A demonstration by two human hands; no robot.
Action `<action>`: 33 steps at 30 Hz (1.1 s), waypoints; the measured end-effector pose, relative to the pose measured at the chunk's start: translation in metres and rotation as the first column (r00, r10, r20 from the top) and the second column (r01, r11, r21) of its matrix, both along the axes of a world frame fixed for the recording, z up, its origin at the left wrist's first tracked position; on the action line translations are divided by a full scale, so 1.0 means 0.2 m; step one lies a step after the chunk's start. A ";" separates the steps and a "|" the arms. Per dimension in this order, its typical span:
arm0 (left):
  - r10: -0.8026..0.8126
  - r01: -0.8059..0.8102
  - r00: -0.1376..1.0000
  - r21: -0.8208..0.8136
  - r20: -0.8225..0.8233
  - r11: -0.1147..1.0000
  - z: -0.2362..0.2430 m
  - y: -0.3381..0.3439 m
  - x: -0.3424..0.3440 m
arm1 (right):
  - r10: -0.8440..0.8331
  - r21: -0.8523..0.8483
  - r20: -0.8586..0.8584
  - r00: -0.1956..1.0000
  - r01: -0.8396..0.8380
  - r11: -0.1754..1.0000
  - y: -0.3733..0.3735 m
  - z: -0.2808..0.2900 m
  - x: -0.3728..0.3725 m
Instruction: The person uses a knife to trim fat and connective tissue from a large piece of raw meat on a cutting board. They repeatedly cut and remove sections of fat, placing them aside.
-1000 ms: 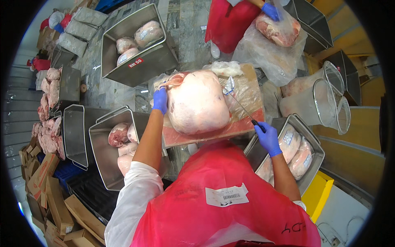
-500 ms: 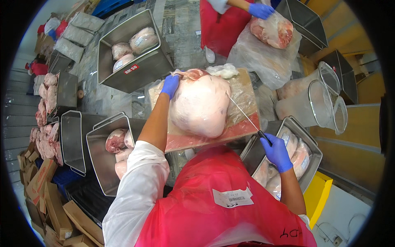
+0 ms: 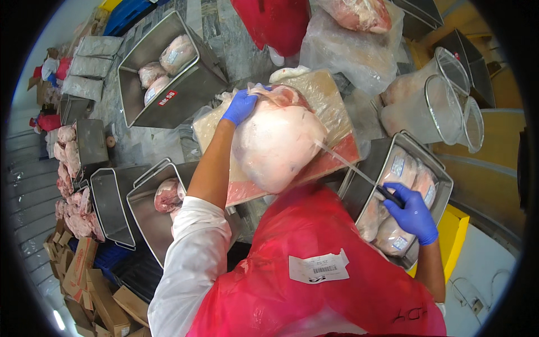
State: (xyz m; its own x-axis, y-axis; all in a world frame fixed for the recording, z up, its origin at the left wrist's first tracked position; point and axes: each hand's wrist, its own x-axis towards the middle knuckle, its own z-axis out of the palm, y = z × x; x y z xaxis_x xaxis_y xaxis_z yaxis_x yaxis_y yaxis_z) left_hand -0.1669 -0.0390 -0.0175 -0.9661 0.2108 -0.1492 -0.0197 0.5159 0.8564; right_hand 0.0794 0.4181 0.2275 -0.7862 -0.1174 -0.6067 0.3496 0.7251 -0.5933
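A big pale slab of raw meat (image 3: 278, 143) lies on a cutting board (image 3: 337, 154) in front of me. My left hand (image 3: 240, 106), in a blue glove, grips the meat's far upper edge. My right hand (image 3: 412, 212), also blue-gloved, holds a long thin knife (image 3: 351, 165) by its dark handle. The blade points up and left, and its tip touches the meat's right side. A red plastic apron (image 3: 314, 264) covers my chest below.
A steel tray (image 3: 435, 168) with wrapped meat pieces sits at my right, steel bins (image 3: 140, 208) with meat at my left, another bin (image 3: 199, 78) at the far left. Clear plastic tubs (image 3: 443, 106) stand at the far right. Another person in a red apron (image 3: 269, 19) works opposite. Cardboard boxes (image 3: 90, 281) lie at the lower left.
My left hand slid up along the meat's far edge. The right hand swung the knife so its tip now meets the meat's right side.
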 end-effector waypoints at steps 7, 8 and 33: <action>-0.117 0.124 0.992 0.178 -0.045 0.976 0.03 0.08 0.16 | 0.116 -0.054 -0.299 0.947 -0.138 0.989 -0.08 -0.05 -0.12; -0.132 0.141 0.988 0.127 -0.078 0.982 0.03 0.08 0.19 | 0.130 -0.046 -0.291 0.948 -0.149 0.988 -0.08 -0.04 -0.13; 0.116 -0.129 0.970 -0.047 -0.214 0.991 0.20 0.15 0.65 | 0.631 0.119 0.151 0.761 -0.648 0.752 -0.31 0.39 -0.90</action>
State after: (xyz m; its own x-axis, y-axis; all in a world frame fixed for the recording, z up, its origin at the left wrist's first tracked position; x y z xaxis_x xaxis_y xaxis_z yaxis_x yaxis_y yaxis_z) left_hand -0.0369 -0.0098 0.0227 -0.9950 0.0857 0.0508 0.0908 0.5714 0.8156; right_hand -0.1010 0.3551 0.3062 -0.4985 -0.4706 -0.7280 -0.1808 0.8778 -0.4435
